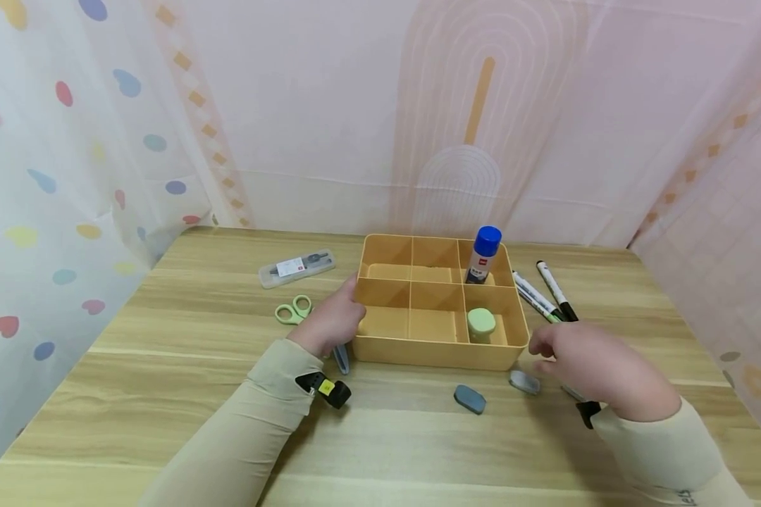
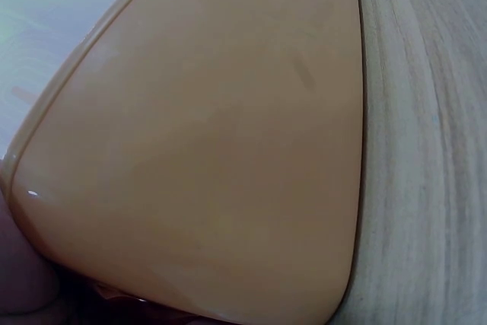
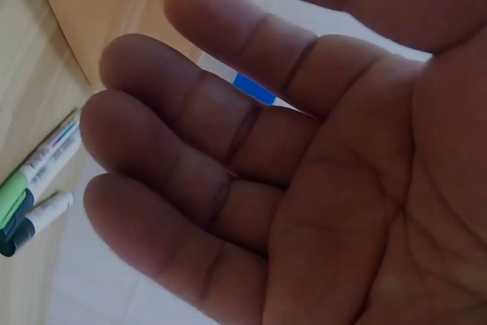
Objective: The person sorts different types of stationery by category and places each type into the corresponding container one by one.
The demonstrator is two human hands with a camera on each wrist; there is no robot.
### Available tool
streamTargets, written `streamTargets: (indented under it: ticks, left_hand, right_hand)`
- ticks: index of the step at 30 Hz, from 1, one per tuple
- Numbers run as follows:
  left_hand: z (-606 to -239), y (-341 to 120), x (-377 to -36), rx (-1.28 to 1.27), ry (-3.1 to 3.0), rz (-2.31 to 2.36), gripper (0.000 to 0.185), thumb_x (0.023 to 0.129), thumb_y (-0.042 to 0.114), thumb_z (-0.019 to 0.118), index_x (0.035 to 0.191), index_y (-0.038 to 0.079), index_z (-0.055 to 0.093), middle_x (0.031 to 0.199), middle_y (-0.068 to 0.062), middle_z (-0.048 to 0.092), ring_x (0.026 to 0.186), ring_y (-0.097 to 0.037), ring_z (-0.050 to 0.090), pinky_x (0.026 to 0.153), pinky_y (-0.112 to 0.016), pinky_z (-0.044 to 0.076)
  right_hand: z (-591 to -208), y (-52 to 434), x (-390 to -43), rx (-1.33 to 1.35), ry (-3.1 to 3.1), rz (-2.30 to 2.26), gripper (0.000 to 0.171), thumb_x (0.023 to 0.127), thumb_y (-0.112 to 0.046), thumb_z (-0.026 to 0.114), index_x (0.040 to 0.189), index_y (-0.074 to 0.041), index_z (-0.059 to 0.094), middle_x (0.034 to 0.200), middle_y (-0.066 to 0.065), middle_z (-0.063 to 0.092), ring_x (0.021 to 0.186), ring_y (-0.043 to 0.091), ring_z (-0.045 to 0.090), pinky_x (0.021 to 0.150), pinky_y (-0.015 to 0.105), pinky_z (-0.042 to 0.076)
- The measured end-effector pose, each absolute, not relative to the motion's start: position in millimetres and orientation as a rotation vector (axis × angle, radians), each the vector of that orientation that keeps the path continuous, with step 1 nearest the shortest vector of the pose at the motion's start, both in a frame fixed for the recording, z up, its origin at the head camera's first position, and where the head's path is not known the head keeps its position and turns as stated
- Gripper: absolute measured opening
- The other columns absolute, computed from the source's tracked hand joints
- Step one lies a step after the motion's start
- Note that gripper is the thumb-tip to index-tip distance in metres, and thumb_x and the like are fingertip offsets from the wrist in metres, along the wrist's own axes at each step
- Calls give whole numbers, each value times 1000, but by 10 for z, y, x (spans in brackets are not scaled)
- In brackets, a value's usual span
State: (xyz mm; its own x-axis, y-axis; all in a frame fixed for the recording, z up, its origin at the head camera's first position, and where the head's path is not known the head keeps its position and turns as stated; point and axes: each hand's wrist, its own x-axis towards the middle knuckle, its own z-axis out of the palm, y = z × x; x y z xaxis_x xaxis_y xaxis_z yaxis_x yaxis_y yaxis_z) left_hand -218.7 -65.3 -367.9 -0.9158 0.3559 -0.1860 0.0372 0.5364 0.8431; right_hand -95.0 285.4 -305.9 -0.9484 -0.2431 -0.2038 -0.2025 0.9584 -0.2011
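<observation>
An orange box [image 1: 431, 351] with several compartments stands mid-table. Its outer wall [image 2: 213, 135] fills the left wrist view. My left hand [image 1: 330, 320] holds the box's left wall, thumb up by the rim. My right hand [image 1: 580, 359] hovers low over the table off the box's front right corner, just right of a grey eraser [image 1: 523, 382]. The right wrist view shows its palm [image 3: 228, 150] bare, fingers loosely bent, holding nothing. A blue-capped bottle [image 1: 484, 255] stands in the back right compartment. A pale green round piece [image 1: 481, 324] sits in the front right one.
A blue-grey eraser [image 1: 469, 398] lies in front of the box. Markers [image 1: 545, 292] lie to its right, also seen as markers [image 3: 38, 180] beside my fingers. Green scissors [image 1: 294, 310] and a clear case [image 1: 296, 268] lie at the left. Curtained walls close in behind and at both sides.
</observation>
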Motion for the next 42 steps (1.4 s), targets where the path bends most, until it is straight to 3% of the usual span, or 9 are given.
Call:
streamTargets:
  ticks: [6,10,12,17,19,22,30,37,42]
  left_hand:
    - [-3722,-699,-2197,304,2460,1299,72,102,6,36,170,18,15,167,-18,39,151,-41,39,125,-63,27]
    - [-3715,-698,-2212,316,2460,1326,72,101,5,36,169,18,18,166,-18,41,150,-41,39,125,-64,27]
    - [-3708,-676,-2219,325,2453,1326,71,102,5,36,170,18,18,166,-18,41,150,-41,40,125,-64,27]
    - [-3705,-664,-2216,325,2445,1326,71,103,5,36,170,20,16,166,-17,40,151,-41,39,125,-64,27]
    - [-3705,-667,-2213,325,2444,1325,72,103,5,35,170,20,16,167,-17,40,151,-41,39,125,-64,28]
    - [-3702,-672,-2212,328,2447,1323,72,103,5,35,170,20,16,167,-17,40,151,-41,39,125,-64,27]
    - [-3703,-665,-2215,332,2469,1307,71,103,6,36,170,20,16,166,-18,41,150,-41,40,125,-64,27]
    - [-3713,-658,-2222,360,2458,1329,71,101,4,36,169,16,18,164,-19,43,149,-40,41,126,-62,26]
    - [-3701,-657,-2217,381,2455,1337,71,100,3,35,168,13,20,164,-20,43,149,-40,41,126,-61,26]
  right_hand:
    - [-3097,2699,-887,-329,2813,-395,21,95,-38,75,82,-22,70,70,-8,57,65,11,49,63,31,42]
    - [-3127,2611,-877,-356,2808,-360,9,93,-24,75,85,-21,73,75,-8,59,68,11,48,64,30,42]
    - [-3147,2566,-865,-388,2802,-317,12,91,-19,75,80,-21,71,72,-8,56,66,11,47,63,29,41]
    - [-3204,2409,-851,-415,2770,-273,7,89,-19,80,91,-16,75,77,-6,62,68,11,50,65,31,45]
    - [-3225,2346,-852,-383,2754,-285,19,88,-20,82,106,-13,78,86,-5,68,71,12,53,69,34,48]
    - [-3255,2265,-852,-350,2740,-284,28,89,-20,82,115,-11,78,94,-4,72,75,14,56,73,38,53]
    - [-3355,2094,-823,-362,2734,-293,13,89,-15,81,100,-13,73,83,-3,62,75,18,54,71,40,50]
    - [-3448,1998,-798,-397,2788,-224,29,87,-14,83,115,-9,74,95,0,68,84,15,59,84,44,58]
    - [-3500,1968,-810,-379,2792,-208,40,86,-14,85,124,-12,73,100,0,69,85,14,59,85,41,59]
